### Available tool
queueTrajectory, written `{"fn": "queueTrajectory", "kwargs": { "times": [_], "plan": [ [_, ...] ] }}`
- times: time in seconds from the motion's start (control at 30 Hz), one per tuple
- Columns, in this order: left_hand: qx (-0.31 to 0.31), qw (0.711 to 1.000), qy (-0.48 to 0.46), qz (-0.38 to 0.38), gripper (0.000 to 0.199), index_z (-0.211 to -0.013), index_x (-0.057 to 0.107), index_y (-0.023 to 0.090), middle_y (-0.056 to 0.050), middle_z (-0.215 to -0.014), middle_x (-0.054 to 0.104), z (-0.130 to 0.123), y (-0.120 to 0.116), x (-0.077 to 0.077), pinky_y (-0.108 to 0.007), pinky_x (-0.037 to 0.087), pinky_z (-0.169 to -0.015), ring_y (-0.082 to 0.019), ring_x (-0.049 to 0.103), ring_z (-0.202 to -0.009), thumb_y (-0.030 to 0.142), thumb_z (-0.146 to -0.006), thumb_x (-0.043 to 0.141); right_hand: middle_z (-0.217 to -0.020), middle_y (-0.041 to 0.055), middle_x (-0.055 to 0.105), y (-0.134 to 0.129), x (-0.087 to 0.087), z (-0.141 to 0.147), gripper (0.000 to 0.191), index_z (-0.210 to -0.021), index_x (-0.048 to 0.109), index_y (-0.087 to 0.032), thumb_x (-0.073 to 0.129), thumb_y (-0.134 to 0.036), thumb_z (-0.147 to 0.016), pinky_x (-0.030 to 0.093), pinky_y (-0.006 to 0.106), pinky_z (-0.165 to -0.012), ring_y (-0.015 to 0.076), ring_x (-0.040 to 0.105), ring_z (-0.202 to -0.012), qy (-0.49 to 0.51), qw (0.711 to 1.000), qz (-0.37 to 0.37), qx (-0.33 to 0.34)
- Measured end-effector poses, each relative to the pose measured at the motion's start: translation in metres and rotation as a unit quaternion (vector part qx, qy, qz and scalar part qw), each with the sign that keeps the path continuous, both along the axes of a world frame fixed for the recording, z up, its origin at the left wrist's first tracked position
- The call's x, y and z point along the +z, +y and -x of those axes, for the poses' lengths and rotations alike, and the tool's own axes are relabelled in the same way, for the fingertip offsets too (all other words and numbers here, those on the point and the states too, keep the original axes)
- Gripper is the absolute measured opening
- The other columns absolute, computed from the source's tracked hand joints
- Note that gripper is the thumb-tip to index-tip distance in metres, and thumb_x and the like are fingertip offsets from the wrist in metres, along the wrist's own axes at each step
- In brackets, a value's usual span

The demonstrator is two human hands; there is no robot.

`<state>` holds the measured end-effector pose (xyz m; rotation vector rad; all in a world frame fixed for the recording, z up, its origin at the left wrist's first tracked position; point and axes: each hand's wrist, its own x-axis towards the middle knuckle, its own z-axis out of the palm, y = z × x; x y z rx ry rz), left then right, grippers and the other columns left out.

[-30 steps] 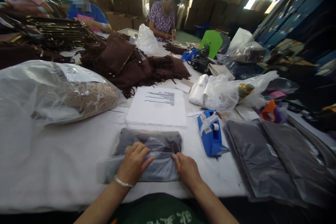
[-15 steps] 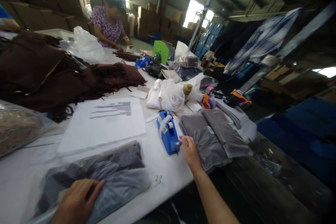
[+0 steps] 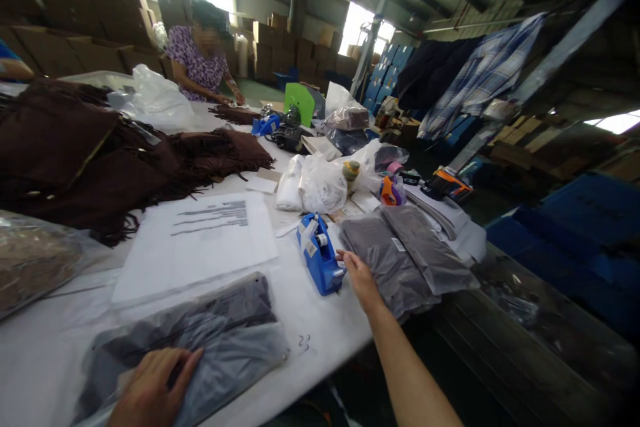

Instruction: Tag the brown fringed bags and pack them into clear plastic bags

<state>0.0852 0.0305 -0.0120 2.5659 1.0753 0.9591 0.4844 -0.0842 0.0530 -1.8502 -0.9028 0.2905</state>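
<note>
— What's under your left hand (image 3: 150, 390)?

— It lies flat, palm down and fingers spread, pressing the bagged grey garment (image 3: 200, 340) on the white table (image 3: 320, 320) near its front edge. It grasps nothing.

— What's beyond that?

— A white printed sheet (image 3: 200, 240), with brown fringed pieces (image 3: 100, 153) behind it.

— And your right hand (image 3: 361, 281)?

— Open, fingertips at the near end of the blue tape dispenser (image 3: 317, 253), touching or just short of it; I can't tell which. A stack of grey bagged garments (image 3: 405, 257) lies just right of it.
</note>
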Motion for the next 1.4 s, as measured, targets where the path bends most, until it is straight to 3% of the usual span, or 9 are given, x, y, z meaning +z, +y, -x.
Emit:
{"fn": "queueTrajectory", "kwargs": {
  "times": [0.17,0.4,0.53,0.67,0.83,1.07,1.17,1.27,1.4],
  "plan": [
    [0.021,0.999,0.044,0.022,0.030,-0.076,0.058,0.020,-0.004,-0.074,0.060,-0.003,-0.011,0.018,-0.034,0.043,-0.071,-0.020,0.056,-0.073,0.045,-0.088,0.049,-0.091,0.0084,0.070,-0.021,-0.013,0.024,0.053,-0.134,0.042,-0.015,0.048,-0.041,-0.088,0.042,0.037,-0.092,0.0225,0.056,-0.110,0.035,0.998,-0.042,-0.026],
    [0.055,0.995,0.072,0.048,0.028,-0.073,0.053,0.019,-0.004,-0.074,0.055,-0.002,-0.016,0.018,-0.035,0.041,-0.072,-0.020,0.051,-0.076,0.037,-0.092,0.046,-0.081,0.0038,0.067,-0.049,-0.027,0.020,0.064,-0.139,0.034,-0.018,0.056,-0.039,-0.083,0.035,0.049,-0.097,0.0269,0.059,-0.098,-0.063,0.993,0.061,-0.078],
    [0.048,0.996,0.058,0.055,0.024,-0.073,0.052,0.018,-0.004,-0.075,0.054,0.000,-0.017,0.017,-0.035,0.040,-0.072,-0.020,0.049,-0.076,0.033,-0.092,0.048,-0.087,0.0031,0.065,-0.019,0.018,0.072,0.060,-0.142,0.027,-0.021,0.050,-0.034,-0.089,0.036,0.043,-0.100,0.0220,0.059,-0.099,-0.080,0.986,0.016,0.147],
    [0.048,0.996,0.052,0.060,0.023,-0.074,0.052,0.018,-0.004,-0.075,0.054,0.001,-0.017,0.016,-0.035,0.040,-0.072,-0.021,0.049,-0.077,0.032,-0.091,0.048,-0.088,0.0005,0.065,0.046,0.044,0.159,0.068,-0.146,0.018,-0.025,0.054,-0.024,-0.087,0.037,0.037,-0.100,0.0184,0.056,-0.096,-0.159,0.841,0.095,0.509],
    [0.066,0.994,0.079,0.046,0.024,-0.072,0.052,0.018,-0.005,-0.073,0.054,0.000,-0.018,0.017,-0.037,0.038,-0.070,-0.021,0.048,-0.075,0.030,-0.092,0.046,-0.091,0.0079,0.067,0.100,0.018,0.212,0.076,-0.144,0.026,-0.023,0.064,-0.023,-0.079,0.039,0.039,-0.091,0.0250,0.057,-0.092,-0.411,0.716,0.190,0.531],
    [0.067,0.991,0.116,0.019,0.024,-0.071,0.053,0.018,-0.005,-0.073,0.055,0.002,-0.021,0.021,-0.038,0.038,-0.070,-0.022,0.049,-0.075,0.027,-0.091,0.046,-0.088,0.0089,0.069,0.114,0.019,0.188,0.081,-0.143,0.029,-0.022,0.071,-0.033,-0.075,0.040,0.041,-0.086,0.0281,0.057,-0.092,-0.449,0.746,0.210,0.446],
    [0.064,0.991,0.113,0.022,0.023,-0.071,0.053,0.018,-0.005,-0.073,0.054,-0.001,-0.021,0.020,-0.038,0.038,-0.071,-0.022,0.049,-0.075,0.027,-0.091,0.046,-0.112,0.0106,0.064,0.111,0.023,0.178,0.085,-0.144,0.026,-0.025,0.073,-0.031,-0.074,0.036,0.045,-0.096,0.0293,0.048,-0.114,-0.416,0.792,0.168,0.413],
    [0.064,0.992,0.103,0.032,0.023,-0.070,0.053,0.018,-0.004,-0.072,0.055,0.000,-0.022,0.021,-0.038,0.038,-0.070,-0.022,0.050,-0.074,0.027,-0.091,0.048,-0.138,0.0091,0.047,0.105,0.017,0.172,0.088,-0.142,0.029,-0.028,0.077,-0.038,-0.068,0.026,0.051,-0.106,0.0315,0.026,-0.135,-0.369,0.788,0.143,0.472],
    [0.062,0.991,0.100,0.056,0.012,-0.084,0.057,0.019,-0.005,-0.083,0.060,0.029,-0.028,0.032,-0.040,0.038,-0.078,-0.024,0.053,-0.083,0.030,-0.087,0.056,-0.142,0.0108,0.042,0.106,0.020,0.163,0.049,-0.122,0.054,-0.022,0.069,-0.029,-0.076,0.025,0.053,-0.107,0.0318,0.023,-0.137,-0.345,0.835,0.112,0.413]
  ]
}}
